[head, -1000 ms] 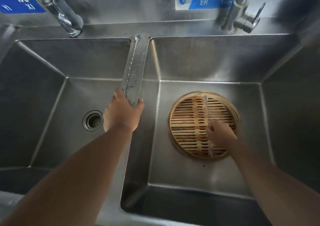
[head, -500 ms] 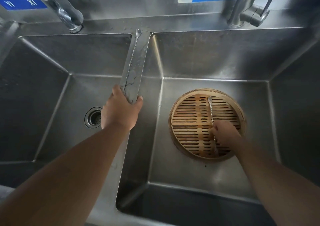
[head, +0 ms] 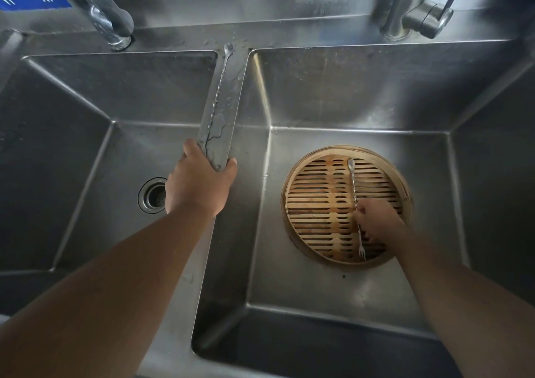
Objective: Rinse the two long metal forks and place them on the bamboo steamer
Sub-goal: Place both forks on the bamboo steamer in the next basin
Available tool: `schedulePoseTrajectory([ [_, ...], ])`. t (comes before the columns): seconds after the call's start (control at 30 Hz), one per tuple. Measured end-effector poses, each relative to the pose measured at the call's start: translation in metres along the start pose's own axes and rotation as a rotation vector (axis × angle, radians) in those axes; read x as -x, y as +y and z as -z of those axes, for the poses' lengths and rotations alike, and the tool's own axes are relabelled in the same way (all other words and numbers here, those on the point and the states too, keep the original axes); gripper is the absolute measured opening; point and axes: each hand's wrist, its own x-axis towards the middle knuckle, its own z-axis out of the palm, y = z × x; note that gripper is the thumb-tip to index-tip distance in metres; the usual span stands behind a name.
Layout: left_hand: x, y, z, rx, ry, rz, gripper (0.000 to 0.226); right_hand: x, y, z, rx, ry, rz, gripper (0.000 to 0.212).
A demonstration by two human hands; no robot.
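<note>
The right hand (head: 377, 222) is down in the right basin (head: 318, 285), fingers (head: 365, 214) pinched on the middle of one long fork (head: 353, 192). That fork lies across the slats of the bamboo steamer (head: 292, 204), its rounded end toward 12 o'clock and its tines toward 6 o'clock. The second fork (head: 220, 81) lies along the wet divider (head: 231, 102) between the basins, its rounded end at 12 o'clock. The left hand (head: 198, 185) covers the near end of that fork, fingers curled over the divider's edges; whether they actually clamp the fork cannot be told. A drain (head: 153, 195) sits in the left basin (head: 72, 160), at 9 o'clock from the left hand.
</note>
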Motion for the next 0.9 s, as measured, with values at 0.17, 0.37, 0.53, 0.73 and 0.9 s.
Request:
schedulePoseTrajectory([
  [0.17, -0.0004, 0.0011, 0.0009, 0.0, -0.006, 0.006, 0.053, -0.0032, -0.0006, -0.0016, 0.028, 0.003, 0.023, 0.024],
  [0.37, 0.0006, 0.0035, 0.0035, -0.003, -0.009, -0.005, 0.053, -0.0049, -0.0013, 0.0025, 0.003, -0.03, -0.012, 0.024],
  [0.53, 0.0005, 0.0049, 0.0044, 0.007, -0.014, -0.015, 0.052, -0.0047, -0.002, 0.0016, -0.01, -0.02, -0.017, 0.025],
  [0.73, -0.0004, 0.0025, 0.003, 0.015, -0.012, -0.018, 0.05, -0.0043, -0.0042, 0.0036, 0.018, -0.042, -0.008, 0.022],
  [0.9, -0.0013, 0.0018, 0.0021, 0.009, -0.012, -0.02, 0.052, -0.0068, -0.0031, 0.0045, 0.033, -0.069, -0.003, 0.022],
])
